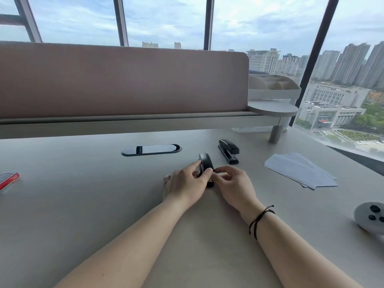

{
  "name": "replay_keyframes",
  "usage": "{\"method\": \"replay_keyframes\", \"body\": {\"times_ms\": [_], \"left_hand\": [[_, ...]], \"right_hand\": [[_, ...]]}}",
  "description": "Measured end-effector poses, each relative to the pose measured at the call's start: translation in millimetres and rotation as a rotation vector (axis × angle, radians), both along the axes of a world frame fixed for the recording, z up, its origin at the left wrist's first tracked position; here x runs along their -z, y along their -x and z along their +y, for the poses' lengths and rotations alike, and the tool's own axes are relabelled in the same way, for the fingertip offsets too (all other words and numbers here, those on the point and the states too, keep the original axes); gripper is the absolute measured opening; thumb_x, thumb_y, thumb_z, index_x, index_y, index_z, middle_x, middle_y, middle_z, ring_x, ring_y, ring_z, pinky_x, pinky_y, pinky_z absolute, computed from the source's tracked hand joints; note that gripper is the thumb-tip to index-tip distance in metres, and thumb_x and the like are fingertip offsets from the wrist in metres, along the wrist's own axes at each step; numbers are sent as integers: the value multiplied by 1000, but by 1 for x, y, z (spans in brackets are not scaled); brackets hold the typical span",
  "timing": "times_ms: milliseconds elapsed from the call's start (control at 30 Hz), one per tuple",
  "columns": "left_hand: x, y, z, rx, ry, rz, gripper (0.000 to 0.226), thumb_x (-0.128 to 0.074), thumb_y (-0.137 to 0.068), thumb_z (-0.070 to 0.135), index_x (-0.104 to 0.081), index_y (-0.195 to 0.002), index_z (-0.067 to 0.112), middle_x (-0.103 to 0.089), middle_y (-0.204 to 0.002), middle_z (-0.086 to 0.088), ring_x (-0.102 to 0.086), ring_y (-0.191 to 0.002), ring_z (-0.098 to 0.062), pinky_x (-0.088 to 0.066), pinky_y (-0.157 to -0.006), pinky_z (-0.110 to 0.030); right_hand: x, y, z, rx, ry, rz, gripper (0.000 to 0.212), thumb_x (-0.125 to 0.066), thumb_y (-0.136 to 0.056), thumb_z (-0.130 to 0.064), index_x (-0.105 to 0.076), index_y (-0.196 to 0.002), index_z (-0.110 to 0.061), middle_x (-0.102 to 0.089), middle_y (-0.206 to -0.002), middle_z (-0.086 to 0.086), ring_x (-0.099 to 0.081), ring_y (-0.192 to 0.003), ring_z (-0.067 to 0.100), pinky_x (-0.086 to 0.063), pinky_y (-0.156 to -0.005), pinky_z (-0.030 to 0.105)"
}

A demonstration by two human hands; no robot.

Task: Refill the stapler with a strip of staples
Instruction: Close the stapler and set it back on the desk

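Black glossy plastic, rounded at the top: a stapler (pixel 206 166) standing near the middle of a pale matte desk (pixel 83 194), its lid apparently swung up, a glint of metal at its lower end. Gripped on its left flank by the left hand (pixel 185 183), thumb and forefinger pinched around the body. Touched from the other side by the right hand (pixel 232 185), fingertips curled together at the stapler's lower right edge, perhaps pinching something small; too tiny to tell what. Thin dark braided cord (pixel 260 220) around the right wrist.

Just beyond and to the right, apart from the hands: a second black stapler (pixel 228 151), closed, long and wedge-shaped, lying flat. Further right, a fanned stack of white paper sheets (pixel 301 171), smooth, sharp-cornered. At the far left edge, a small red box (pixel 9 179), partly cut off. Set into the desk behind the hands, an oval cable port (pixel 151 150) with a shiny dark rim. At the lower right edge, a grey rounded controller (pixel 371 217) with black buttons. Along the back, a dusty-pink felt-like divider panel (pixel 124 80) with a rounded corner, and beside it a grey moulded desk organiser (pixel 272 86) on a round shelf.
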State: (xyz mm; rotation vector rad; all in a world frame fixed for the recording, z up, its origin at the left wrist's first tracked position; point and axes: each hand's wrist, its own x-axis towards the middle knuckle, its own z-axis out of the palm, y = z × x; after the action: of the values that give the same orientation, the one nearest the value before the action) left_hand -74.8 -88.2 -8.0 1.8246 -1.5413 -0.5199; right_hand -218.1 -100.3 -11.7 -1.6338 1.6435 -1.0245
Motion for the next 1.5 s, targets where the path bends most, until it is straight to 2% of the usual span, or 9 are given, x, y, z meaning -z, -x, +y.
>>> {"method": "replay_keyframes", "body": {"times_ms": [200, 367, 533, 667, 867, 1133, 1233, 1367, 1500], "left_hand": [[0, 20, -45, -46, 20, -2, 56, -41, -88, 66, -49, -139, 44, -68, -130, 10, -47, -134, -23, -26, -112, -42], [2, 26, -70, -62, 32, 12, 53, -42, -89, 64, -52, -136, 44, -69, -128, 9, -50, -132, -23, -30, -111, -43], [3, 31, -83, -48, 51, 6, 52, -43, -88, 64, -54, -135, 43, -71, -125, 10, -52, -131, -22, -30, -111, -43], [3, 36, -87, -21, 60, -13, 53, -46, -88, 66, -55, -134, 42, -70, -128, 9, -53, -130, -23, -31, -109, -43], [6, 34, -91, -13, 73, -18, 54, -46, -87, 67, -55, -134, 42, -70, -128, 9, -53, -130, -22, -31, -108, -42], [7, 33, -91, -2, 71, 6, 55, -47, -86, 67, -56, -134, 41, -70, -128, 8, -55, -129, -24, -35, -108, -42], [3, 33, -86, -1, 58, 56, 48, -51, -87, 60, -60, -129, 40, -72, -125, 8, -58, -125, -23, -39, -109, -42], [-5, 25, -70, 53, 39, 315, 33, -57, -90, 39, -68, -120, 31, -72, -123, 4, -62, -118, -20, -47, -103, -39], [-2, 2, -40, 99, 33, 488, 26, -63, -91, 25, -72, -115, 20, -72, -114, 1, -65, -106, -16, -49, -104, -38]], "right_hand": [[-4, 3, -41, 61, 21, 10, 28, -60, -74, -57, -75, -87, -37, -78, -79, -16, -73, -88, 12, -57, -88, 43], [-2, 4, -60, 98, 42, 29, 17, -59, -81, -51, -73, -86, -43, -79, -88, -11, -72, -91, 17, -55, -91, 44], [1, 5, -65, 163, 47, 23, 22, -58, -89, -42, -75, -99, -33, -79, -98, -7, -70, -95, 20, -55, -86, 36], [2, 9, -68, 182, 59, 45, 25, -56, -93, -36, -74, -109, -27, -77, -107, -1, -68, -104, 24, -47, -79, 29], [5, 8, -69, 180, 48, 91, 33, -51, -96, -30, -67, -125, -26, -72, -124, 1, -63, -116, 25, -47, -88, 31], [6, 7, -70, 168, 62, 120, 35, -48, -97, -31, -64, -127, -25, -71, -124, 4, -62, -116, 29, -48, -93, 37], [6, 7, -68, 178, 83, 122, 34, -46, -98, -25, -61, -128, -20, -70, -123, 8, -60, -117, 32, -46, -91, 37], [4, 7, -59, 227, 132, 26, 28, -49, -95, -17, -59, -121, -12, -71, -114, 12, -61, -111, 34, -42, -79, 33], [0, 12, -43, 263, 98, -134, 18, -57, -90, -17, -63, -106, -11, -67, -87, 3, -65, -95, 31, -43, -72, 31]]}}
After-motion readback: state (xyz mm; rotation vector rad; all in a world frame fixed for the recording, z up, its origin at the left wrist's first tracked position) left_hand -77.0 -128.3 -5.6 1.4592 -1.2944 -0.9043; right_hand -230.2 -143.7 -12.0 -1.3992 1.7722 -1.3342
